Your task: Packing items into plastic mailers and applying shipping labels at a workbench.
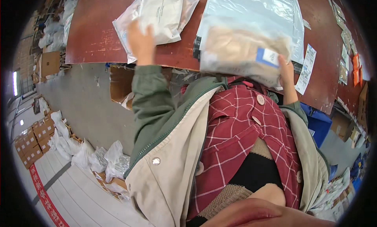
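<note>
My right hand (287, 73) grips the right end of a frosted plastic bag (235, 50) with something beige folded inside. A blue-and-white label sits near the bag's right end, and the bag is slightly blurred. Beneath and behind it lies a stack of pale blue-grey plastic mailer bags (255, 9). My left hand (142, 40) is at the near left edge of some white plastic packages (163, 17), stacked one over another. Motion smears its fingers, so I cannot tell whether they hold or only touch a package.
The dark red worktable (94, 30) has a scuffed surface. A strip of white labels (306, 70) lies right of the mailers. Orange items (356, 70) are at the far right. Below the table's near edge stands an open cardboard box (119, 85); a blue bin (317, 123) is at right.
</note>
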### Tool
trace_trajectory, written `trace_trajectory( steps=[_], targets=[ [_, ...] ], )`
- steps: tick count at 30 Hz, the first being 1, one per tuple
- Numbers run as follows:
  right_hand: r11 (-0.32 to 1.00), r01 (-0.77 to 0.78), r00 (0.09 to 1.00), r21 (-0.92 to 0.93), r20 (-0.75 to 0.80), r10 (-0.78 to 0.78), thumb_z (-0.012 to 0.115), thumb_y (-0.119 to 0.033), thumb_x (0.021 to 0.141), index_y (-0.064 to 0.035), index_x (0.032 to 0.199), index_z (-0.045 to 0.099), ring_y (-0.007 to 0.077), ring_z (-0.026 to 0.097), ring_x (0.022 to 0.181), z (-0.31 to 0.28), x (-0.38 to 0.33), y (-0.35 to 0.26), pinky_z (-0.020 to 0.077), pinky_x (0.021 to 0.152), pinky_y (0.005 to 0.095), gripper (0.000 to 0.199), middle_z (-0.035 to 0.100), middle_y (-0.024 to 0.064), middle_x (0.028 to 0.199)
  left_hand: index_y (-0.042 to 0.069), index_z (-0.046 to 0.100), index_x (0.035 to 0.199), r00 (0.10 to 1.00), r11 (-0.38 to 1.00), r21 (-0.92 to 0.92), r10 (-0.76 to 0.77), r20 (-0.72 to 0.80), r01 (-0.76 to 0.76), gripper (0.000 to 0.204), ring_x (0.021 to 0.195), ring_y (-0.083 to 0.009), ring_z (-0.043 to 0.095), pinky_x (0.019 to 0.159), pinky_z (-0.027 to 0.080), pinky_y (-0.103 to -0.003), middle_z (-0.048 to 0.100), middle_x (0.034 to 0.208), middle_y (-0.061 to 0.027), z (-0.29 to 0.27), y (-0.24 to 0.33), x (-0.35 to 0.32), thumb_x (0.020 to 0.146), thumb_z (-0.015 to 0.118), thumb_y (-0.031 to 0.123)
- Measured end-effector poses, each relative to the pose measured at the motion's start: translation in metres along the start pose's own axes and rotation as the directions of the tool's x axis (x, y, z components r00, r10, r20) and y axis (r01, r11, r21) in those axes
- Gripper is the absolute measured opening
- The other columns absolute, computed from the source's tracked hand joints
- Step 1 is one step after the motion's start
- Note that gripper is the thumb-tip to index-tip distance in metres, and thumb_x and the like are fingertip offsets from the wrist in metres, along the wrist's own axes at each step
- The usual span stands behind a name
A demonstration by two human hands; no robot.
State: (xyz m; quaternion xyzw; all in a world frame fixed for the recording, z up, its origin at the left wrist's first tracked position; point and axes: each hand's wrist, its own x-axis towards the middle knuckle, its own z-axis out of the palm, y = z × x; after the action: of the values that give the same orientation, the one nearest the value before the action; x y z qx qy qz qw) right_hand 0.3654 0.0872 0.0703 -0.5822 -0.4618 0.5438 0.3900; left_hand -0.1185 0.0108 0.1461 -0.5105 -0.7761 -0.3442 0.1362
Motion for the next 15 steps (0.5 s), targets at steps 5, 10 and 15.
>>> trace_trajectory(
  steps=[5, 10, 15],
  targets=[
    [0.818, -0.125, 0.991, -0.561, -0.112, 0.075, 0.057, -0.053, 0.084, 0.0075, 0.126, 0.046, 0.0290, 0.057, 0.103, -0.021, 0.032, 0.009, 0.0443, 0.089, 0.0342, 0.075, 0.057, 0.0220, 0.118, -0.008, 0.040, 0.129, 0.641, 0.637, 0.337, -0.759, 0.113, 0.694, 0.109, 0.122, -0.0373, 0.043, 0.105, 0.030, -0.046, 0.045, 0.128, -0.0302, -0.010, -0.249, -0.028, 0.060, 0.067, 0.072],
    [0.339, 0.334, 0.733, -0.880, 0.016, -0.680, 0.069, -0.039, 0.078, 0.0034, 0.123, 0.051, 0.0325, 0.054, 0.112, -0.036, 0.047, -0.014, 0.0405, 0.097, 0.0391, 0.064, 0.056, 0.0236, 0.119, -0.006, 0.055, 0.100, 0.684, 0.792, -0.010, -0.520, 0.512, 0.610, 0.053, 0.067, -0.0230, 0.057, 0.060, 0.046, -0.036, 0.059, 0.076, -0.0106, -0.006, -0.278, -0.059, 0.073, 0.074, 0.036],
    [0.641, 0.283, 0.883, -0.713, -0.068, -0.465, 0.069, -0.030, 0.080, -0.0077, 0.128, 0.051, 0.0252, 0.055, 0.111, -0.035, 0.010, -0.035, 0.0441, 0.091, 0.0333, 0.055, 0.053, 0.0171, 0.125, 0.003, 0.058, 0.075, 0.674, 0.533, -0.556, -0.736, 0.067, 0.637, 0.019, 0.055, -0.0110, 0.045, 0.045, 0.033, -0.026, 0.050, 0.063, -0.0014, -0.027, -0.196, -0.011, 0.080, 0.065, 0.020]
  ],
)
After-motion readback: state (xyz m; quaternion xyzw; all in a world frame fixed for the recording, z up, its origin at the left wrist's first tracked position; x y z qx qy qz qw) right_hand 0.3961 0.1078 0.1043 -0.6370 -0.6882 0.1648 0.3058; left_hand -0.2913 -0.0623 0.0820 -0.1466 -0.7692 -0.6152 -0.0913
